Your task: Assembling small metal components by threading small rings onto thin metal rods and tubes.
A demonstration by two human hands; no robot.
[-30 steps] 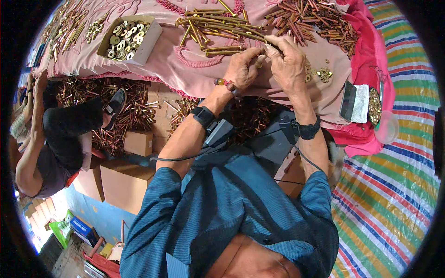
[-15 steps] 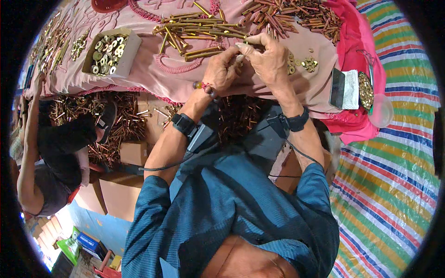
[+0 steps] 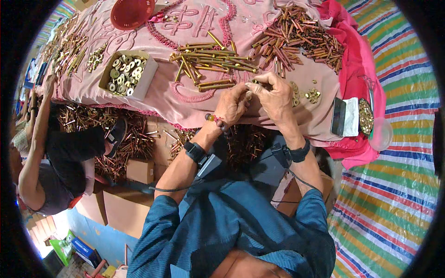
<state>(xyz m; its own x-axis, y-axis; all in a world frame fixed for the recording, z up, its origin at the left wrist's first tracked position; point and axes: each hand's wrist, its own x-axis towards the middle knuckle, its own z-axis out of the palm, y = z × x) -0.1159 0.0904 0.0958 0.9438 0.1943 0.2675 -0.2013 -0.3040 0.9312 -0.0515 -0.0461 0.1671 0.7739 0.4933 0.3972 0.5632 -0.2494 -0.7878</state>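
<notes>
My left hand (image 3: 233, 104) and my right hand (image 3: 275, 98) meet above the near edge of a pink cloth-covered table (image 3: 162, 104). The right thumb and index finger pinch a small brass-coloured metal piece (image 3: 256, 81); most of it is hidden. Curled against the right hand, my left fingers are closed, and what they hold cannot be made out. Just beyond lies a loose pile of long brass-coloured bolts (image 3: 213, 60). Flat washers (image 3: 295, 93) and small nuts (image 3: 314, 96) lie right of my right hand. An open cardboard box (image 3: 145, 79) full of washers (image 3: 124, 75) stands to the left.
Reddish metal tubes (image 3: 296, 41) are heaped at the far right. A red basket (image 3: 132, 14) sits at the back. A dark flat device (image 3: 339, 116) and small brass parts (image 3: 365, 118) lie at the right edge. Another person (image 3: 34, 185) sits left, near heaped bolts (image 3: 127, 148) below the table.
The view has shifted, so the table and hands appear lower and more of its far side shows. Both hands stay together with fingers closed.
</notes>
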